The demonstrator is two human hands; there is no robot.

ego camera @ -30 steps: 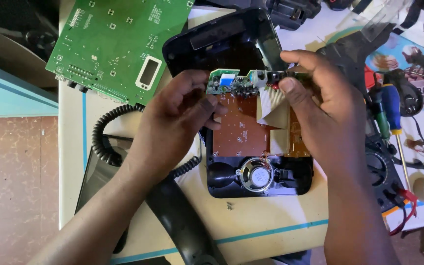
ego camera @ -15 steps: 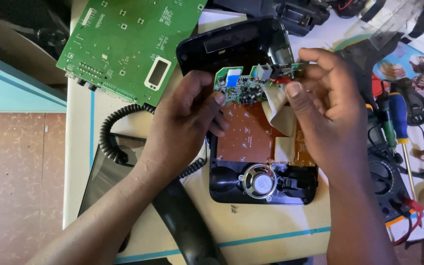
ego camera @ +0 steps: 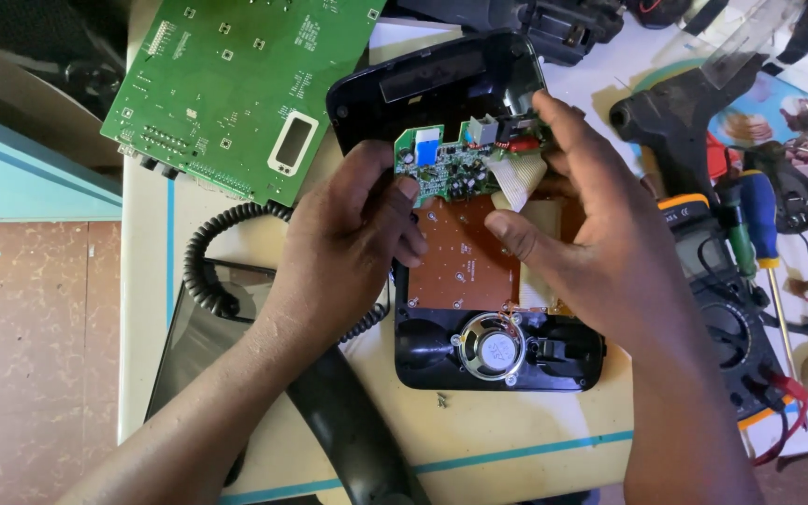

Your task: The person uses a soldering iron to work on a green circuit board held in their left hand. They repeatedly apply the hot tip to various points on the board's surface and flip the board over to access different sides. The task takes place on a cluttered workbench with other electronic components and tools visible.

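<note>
Left hand [ego camera: 353,234] pinching small green board [ego camera: 446,164] by its left end. Right hand [ego camera: 591,224] gripping same board's right end, thumb lying over white ribbon cable [ego camera: 513,182]. Board hovering above open black phone shell [ego camera: 479,281], mid-surface [ego camera: 516,440]. Big green board [ego camera: 236,84] lying at surface's far left corner. Screwdriver [ego camera: 761,245] lying near right edge.

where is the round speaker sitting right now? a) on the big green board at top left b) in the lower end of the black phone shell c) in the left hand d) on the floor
B: the round speaker sits in the lower end of the black phone shell, below the brown board, while the left hand and right hand hold the small green circuit board above it.
</note>
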